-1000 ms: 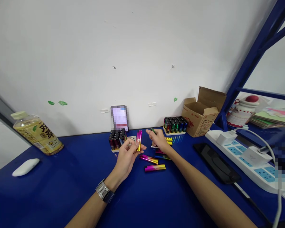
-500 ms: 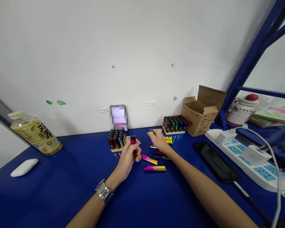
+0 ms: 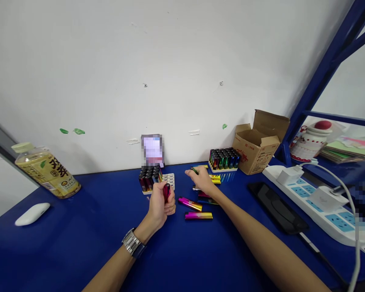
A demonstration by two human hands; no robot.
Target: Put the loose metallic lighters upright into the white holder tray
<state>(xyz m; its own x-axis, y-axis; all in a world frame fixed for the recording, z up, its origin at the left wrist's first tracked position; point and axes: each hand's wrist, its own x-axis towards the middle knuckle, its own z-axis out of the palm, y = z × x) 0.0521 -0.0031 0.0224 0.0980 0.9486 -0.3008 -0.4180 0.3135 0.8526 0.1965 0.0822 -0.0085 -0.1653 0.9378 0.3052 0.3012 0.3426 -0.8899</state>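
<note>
My left hand (image 3: 161, 205) is closed in a fist round a pink metallic lighter (image 3: 166, 192), held upright just in front of a partly filled white tray of lighters (image 3: 153, 180). My right hand (image 3: 201, 179) pinches a green lighter (image 3: 195, 170) above a small heap of loose lighters (image 3: 208, 196). Two more pink-and-gold lighters (image 3: 198, 215) lie flat on the blue table (image 3: 79, 227) between my hands. A full tray of lighters (image 3: 224, 159) stands behind the right hand.
An open cardboard box (image 3: 259, 142) sits at the back right, with a black phone (image 3: 276, 209) and a white power strip (image 3: 319, 205) beyond it. A tea bottle (image 3: 45, 170) and white mouse (image 3: 33, 213) lie far left. A blue shelf frame (image 3: 325, 69) rises on the right.
My left hand has drawn back from the tray towards me and closed into a fist round the pink lighter, turning it from raised and exposed to mostly enclosed. The right hand barely moved.
</note>
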